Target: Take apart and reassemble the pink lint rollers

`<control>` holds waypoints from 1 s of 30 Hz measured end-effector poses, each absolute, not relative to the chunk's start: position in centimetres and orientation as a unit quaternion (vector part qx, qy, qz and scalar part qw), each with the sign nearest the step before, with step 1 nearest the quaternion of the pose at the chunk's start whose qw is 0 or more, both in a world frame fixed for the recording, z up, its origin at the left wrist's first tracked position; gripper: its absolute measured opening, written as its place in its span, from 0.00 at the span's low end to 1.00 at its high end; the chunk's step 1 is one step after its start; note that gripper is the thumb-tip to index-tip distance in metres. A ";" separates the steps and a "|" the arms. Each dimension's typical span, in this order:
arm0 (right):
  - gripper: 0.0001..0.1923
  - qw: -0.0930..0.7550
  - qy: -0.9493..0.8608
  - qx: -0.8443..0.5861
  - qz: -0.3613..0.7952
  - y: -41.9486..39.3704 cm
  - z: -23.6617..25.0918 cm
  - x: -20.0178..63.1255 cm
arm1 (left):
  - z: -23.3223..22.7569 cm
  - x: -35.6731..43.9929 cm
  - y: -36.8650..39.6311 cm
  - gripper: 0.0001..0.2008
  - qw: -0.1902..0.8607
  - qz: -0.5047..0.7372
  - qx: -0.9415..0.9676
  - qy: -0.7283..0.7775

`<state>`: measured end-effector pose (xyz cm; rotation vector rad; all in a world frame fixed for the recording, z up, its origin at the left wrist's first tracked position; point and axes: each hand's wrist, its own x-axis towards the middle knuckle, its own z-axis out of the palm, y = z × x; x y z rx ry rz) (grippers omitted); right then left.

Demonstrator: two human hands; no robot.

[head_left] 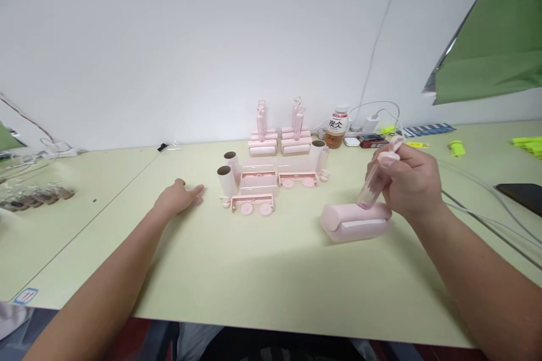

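Note:
My right hand (410,180) grips the translucent pink handle (372,187) of a lint roller, held upright above its pink covered roller (355,221), which lies on the pale green table (262,271). My left hand (180,197) lies flat on the table, fingers extended, holding nothing, just left of a white paper roll (227,180). Between the hands sit pink roller frames (253,203) and a second paper roll (232,162). Two stacks of assembled pink lint rollers (279,141) stand at the back.
A drink bottle (337,127) stands near the wall with a white charger (371,123) and cables. A black phone (523,194) lies at the right edge. Yellow-green items (457,148) sit far right. Small bagged objects (38,192) lie at the left.

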<state>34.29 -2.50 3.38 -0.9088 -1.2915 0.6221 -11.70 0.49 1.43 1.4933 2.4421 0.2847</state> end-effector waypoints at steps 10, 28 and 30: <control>0.07 0.652 -0.569 -0.412 0.286 -2.4 3.1 34.5 | 0.1 -7.3 -1.8 0.39 0.226 0.417 0.553 0.685; 0.08 0.647 -0.592 -0.389 0.282 -2.4 3.2 34.3 | -0.6 -7.3 -1.7 0.31 0.164 0.334 0.678 0.634; 0.08 0.654 -0.582 -0.383 0.296 -2.4 3.1 34.1 | 0.3 -7.4 -2.1 0.33 0.132 0.346 0.678 0.635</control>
